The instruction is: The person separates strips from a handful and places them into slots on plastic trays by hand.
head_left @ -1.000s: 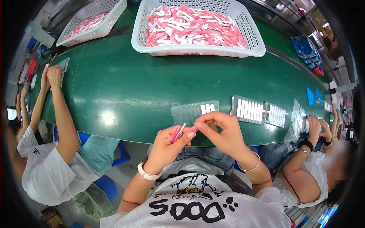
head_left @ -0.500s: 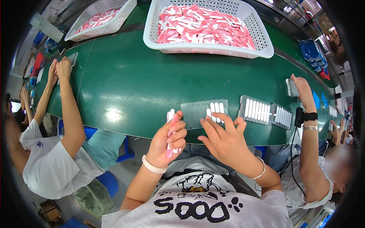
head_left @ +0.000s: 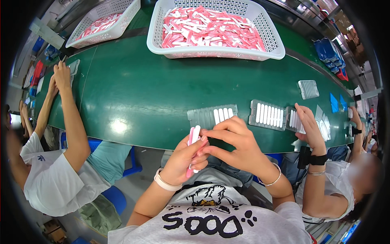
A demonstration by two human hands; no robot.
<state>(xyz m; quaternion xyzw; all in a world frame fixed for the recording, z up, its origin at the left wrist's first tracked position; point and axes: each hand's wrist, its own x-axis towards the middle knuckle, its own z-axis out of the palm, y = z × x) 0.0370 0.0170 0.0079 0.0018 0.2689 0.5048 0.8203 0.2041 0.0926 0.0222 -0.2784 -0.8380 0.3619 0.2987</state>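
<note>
My left hand (head_left: 185, 160) is closed round several slim pink and white sticks with rounded ends (head_left: 196, 133), their tips standing up past the fingers. Beside it is my right hand (head_left: 239, 146), thumb and index finger apart, the fingertips close to the held sticks. Whether they touch a stick is hard to tell. Just beyond both hands lies a clear slotted plastic tray (head_left: 201, 118). White sticks (head_left: 221, 114) fill its right part, while slots on the left are bare. My right hand partly covers its near edge.
A second clear tray (head_left: 252, 116) full of white sticks lies to the right, beside another tray near a co-worker's hand (head_left: 310, 128). A white basket (head_left: 170, 51) of pink and white sticks stands at the far side. Another basket (head_left: 122, 30) and a co-worker's hands (head_left: 61, 77) are left.
My right hand has moved left from the tray to the sticks in my left hand. The right co-worker's hand has come nearer, from one clear tray to another.
</note>
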